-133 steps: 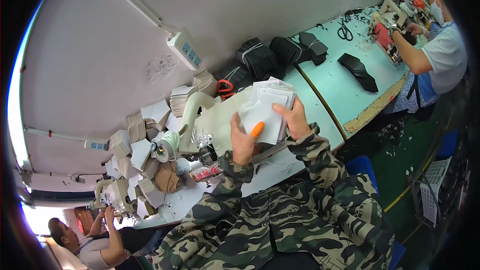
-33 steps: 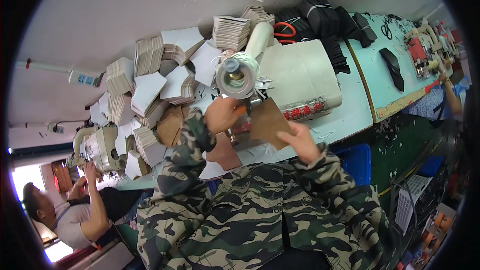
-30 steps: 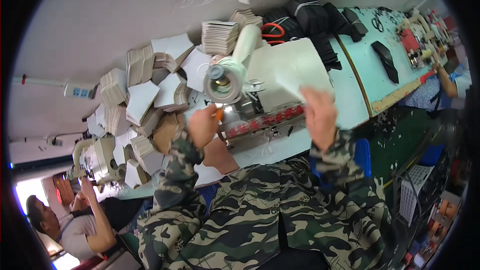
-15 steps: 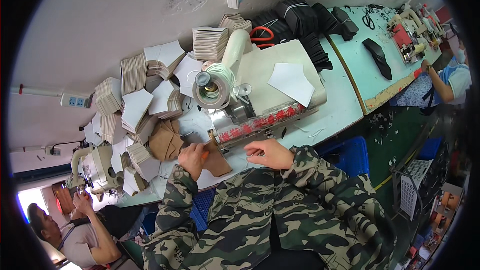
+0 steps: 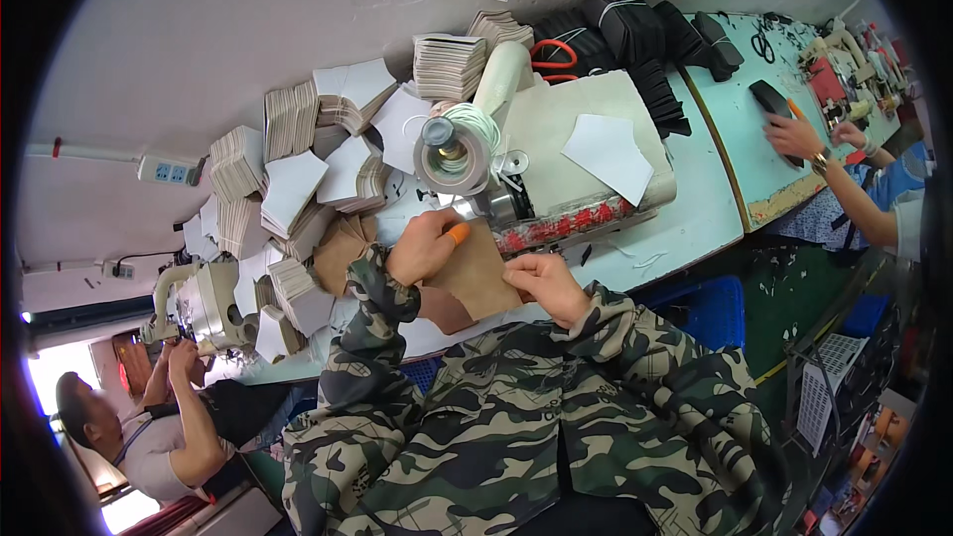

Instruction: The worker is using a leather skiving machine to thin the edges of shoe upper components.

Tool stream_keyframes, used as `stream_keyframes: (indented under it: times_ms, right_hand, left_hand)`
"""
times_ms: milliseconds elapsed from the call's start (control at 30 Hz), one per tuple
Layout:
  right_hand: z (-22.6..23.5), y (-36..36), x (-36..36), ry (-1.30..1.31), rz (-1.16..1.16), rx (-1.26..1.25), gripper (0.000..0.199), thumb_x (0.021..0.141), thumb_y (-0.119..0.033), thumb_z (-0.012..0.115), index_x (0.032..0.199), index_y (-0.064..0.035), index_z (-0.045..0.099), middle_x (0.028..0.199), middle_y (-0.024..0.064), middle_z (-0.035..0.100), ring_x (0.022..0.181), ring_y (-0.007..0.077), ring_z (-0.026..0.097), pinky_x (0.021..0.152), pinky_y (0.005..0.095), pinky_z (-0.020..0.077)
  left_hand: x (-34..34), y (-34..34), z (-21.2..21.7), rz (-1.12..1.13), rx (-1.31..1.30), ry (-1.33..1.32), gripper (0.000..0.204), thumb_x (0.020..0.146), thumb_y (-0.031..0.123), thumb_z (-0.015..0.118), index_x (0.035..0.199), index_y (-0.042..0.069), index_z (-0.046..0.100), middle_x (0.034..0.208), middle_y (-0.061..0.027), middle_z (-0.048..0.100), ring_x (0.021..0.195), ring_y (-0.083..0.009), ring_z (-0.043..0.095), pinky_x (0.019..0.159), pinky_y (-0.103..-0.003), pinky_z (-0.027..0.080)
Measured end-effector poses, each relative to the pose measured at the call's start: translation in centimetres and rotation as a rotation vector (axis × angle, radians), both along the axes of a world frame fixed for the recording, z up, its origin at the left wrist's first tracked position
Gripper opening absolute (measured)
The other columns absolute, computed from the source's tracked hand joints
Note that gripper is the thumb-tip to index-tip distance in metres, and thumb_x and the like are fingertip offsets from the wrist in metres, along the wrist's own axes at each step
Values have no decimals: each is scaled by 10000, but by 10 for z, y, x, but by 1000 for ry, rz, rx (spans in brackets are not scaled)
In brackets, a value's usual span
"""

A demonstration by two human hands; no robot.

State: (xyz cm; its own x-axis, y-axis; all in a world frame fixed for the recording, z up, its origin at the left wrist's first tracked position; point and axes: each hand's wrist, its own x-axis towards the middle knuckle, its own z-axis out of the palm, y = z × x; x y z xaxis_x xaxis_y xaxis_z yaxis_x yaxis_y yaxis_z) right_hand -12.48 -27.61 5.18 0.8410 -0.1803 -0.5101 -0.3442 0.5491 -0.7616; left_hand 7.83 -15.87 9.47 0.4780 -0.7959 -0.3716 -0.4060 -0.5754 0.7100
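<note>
A brown flat piece (image 5: 475, 273) lies on the table in front of a cream sewing machine (image 5: 566, 144). My left hand (image 5: 425, 246), an orange cap on one fingertip, presses on its left side near the needle. At the piece's right edge rests my right hand (image 5: 544, 283), fingers curled on it. A white cut piece (image 5: 608, 154) lies on top of the machine. Both forearms are in camouflage sleeves.
Stacks of white and brown cut pieces (image 5: 298, 189) crowd the table to the left. Black pieces (image 5: 635, 25) and orange scissors (image 5: 552, 53) lie behind the machine. A person's hand (image 5: 792, 134) works at the right table. Another person (image 5: 149, 427) sits at a second machine (image 5: 204, 298).
My right hand put the white piece on top of the machine and came down to the brown piece. My left hand stayed on the brown piece by the needle. The view shifted.
</note>
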Motion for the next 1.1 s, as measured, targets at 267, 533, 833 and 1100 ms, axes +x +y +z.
stream_keyframes:
  times_ms: [267, 533, 833, 1100]
  right_hand:
    - [55, -98, -25, -215, -106, -1150, 341, 815, -10, 633, 1156, -25, 614, 996, 81, 666, 854, 253, 637, 733, 343, 507]
    - [53, -78, -23, -296, 95, -1266, 372, 750, -133, 716, 1094, -26, 623, 960, 133, 651, 848, 294, 634, 754, 379, 504]
    - [18, -35, -23, -181, 428, -555, 378, 852, -145, 695, 1169, 35, 596, 1001, 137, 687, 896, 166, 655, 812, 289, 513]
    - [7, -16, -13, -61, 163, -51, 288, 888, -161, 650, 1058, 70, 633, 850, 73, 672, 741, 123, 615, 676, 264, 496]
  left_hand:
    - [8, -7, -8, -93, -32, -340, 280, 880, 271, 582, 892, 3, 663, 722, -212, 637, 641, -374, 624, 588, -441, 481]
    - [-15, 87, -50, -259, 505, -500, 319, 882, 370, 598, 1056, 102, 605, 1023, -133, 636, 840, -336, 650, 716, -443, 515]
    - [-14, 85, -47, -396, -13, -910, 212, 829, 272, 620, 968, 119, 573, 856, -60, 602, 801, -249, 626, 693, -378, 485]
    - [-15, 16, 11, -25, -108, 63, 215, 892, 173, 581, 947, -28, 635, 816, -158, 658, 721, -232, 603, 691, -332, 471]
